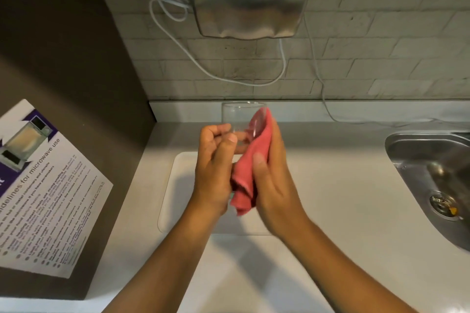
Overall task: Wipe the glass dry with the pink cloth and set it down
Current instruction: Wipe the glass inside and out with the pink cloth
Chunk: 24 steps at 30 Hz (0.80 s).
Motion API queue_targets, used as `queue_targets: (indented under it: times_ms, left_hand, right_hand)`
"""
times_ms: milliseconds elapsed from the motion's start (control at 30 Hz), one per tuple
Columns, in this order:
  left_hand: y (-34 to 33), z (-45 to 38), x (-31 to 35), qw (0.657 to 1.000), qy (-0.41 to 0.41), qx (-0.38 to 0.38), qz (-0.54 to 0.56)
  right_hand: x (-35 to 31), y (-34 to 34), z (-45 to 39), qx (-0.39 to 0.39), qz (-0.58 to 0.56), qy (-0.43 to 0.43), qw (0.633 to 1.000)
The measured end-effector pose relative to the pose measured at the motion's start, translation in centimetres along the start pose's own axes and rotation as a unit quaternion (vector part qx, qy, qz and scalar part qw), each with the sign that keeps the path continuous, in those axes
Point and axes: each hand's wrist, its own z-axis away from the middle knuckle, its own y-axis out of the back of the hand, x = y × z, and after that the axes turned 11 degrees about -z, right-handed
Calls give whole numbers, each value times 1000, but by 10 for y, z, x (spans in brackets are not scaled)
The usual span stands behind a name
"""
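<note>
head view: left hand [216, 160] gripping glass [240, 119] upright above white tray [173, 185]; right hand [274, 175] pressing pink cloth [250, 168] against glass side.

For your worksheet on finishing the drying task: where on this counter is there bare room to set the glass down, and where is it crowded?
The white tray under the hands shows bare surface left of the left hand. More bare counter lies between the right hand and the sink. The middle is crowded: both hands, the glass and the pink cloth.
</note>
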Motion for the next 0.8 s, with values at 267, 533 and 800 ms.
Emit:
queue_targets:
  times_ms: [267, 533, 800]
  left_hand:
    - [-6, 7, -6, 999, 19, -32, -12]
    - [-16, 15, -3, 990, -28, 33, -131]
    - [-10, 22, -5, 991, -15, 18, -130]
  right_hand:
    - [2, 9, -8, 41, -45, -25, 998]
    - [5, 6, -2, 75, -54, -30, 995]
    - [7, 1, 2, 42, -51, -30, 997]
